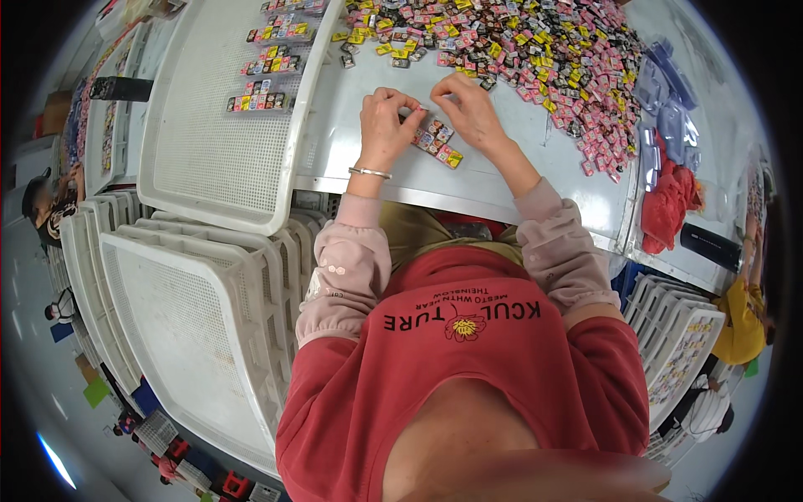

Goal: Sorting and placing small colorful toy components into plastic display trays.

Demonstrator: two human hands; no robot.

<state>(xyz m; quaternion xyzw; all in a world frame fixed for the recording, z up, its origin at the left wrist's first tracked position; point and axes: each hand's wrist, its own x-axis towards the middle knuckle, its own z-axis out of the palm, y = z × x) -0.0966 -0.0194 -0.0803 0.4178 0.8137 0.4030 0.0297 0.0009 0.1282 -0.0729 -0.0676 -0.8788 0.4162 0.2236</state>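
Note:
On the metal tabletop, a small clear tray [436, 144] holds a few rows of little square pieces in pink, white, black and yellow. My left hand [386, 130] reaches over the tray's upper left end, its thumb and forefinger pinched together; whatever sits between the tips is too small to name. To the right of it my right hand [470, 113] hangs above the table with fingers curled inward, and what they hold, if anything, is hidden. A large heap of the same small pieces [535, 63] spreads over the table beyond both hands.
A white mesh tray [222, 109] at the left carries several filled clear trays [259, 102]. Stacked white trays [180, 301] stand below it. Clear empty plastic trays [669, 92] and a red plastic bag [667, 201] lie at the right. Other people work at both sides.

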